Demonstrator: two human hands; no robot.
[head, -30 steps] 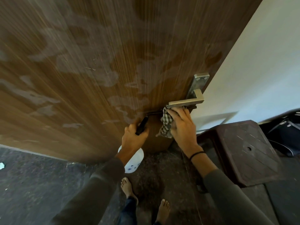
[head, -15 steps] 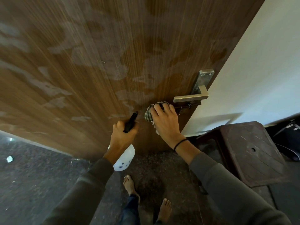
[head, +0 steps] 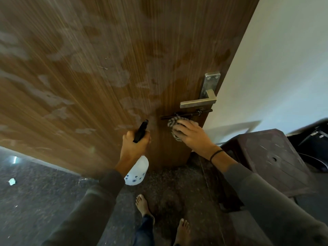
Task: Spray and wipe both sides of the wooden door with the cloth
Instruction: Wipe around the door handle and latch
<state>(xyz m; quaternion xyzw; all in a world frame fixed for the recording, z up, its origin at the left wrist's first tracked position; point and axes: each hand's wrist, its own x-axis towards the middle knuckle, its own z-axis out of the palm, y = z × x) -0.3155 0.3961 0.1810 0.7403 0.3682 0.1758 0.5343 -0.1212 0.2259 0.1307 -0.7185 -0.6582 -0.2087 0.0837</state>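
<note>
The wooden door (head: pixel 110 71) fills the upper left, streaked with pale wet patches. My right hand (head: pixel 192 135) presses a checked cloth (head: pixel 174 121) flat against the door just below the black sliding bolt (head: pixel 186 114) and the metal lever handle (head: pixel 198 103). The cloth is mostly hidden under the fingers. My left hand (head: pixel 135 145) grips the neck of a white spray bottle (head: pixel 137 172) with a black nozzle pointing up toward the door, just left of the cloth.
A dark brown plastic stool (head: pixel 266 157) stands at the right, close to the door's edge and the white wall (head: pixel 284 59). Black cables and a bag lie at the far right. My bare feet (head: pixel 143 204) stand on the dark speckled floor.
My right hand moved the cloth left away from the handle, then back right under the bolt. My left hand with the bottle stayed beside it; the view shifted slightly.
</note>
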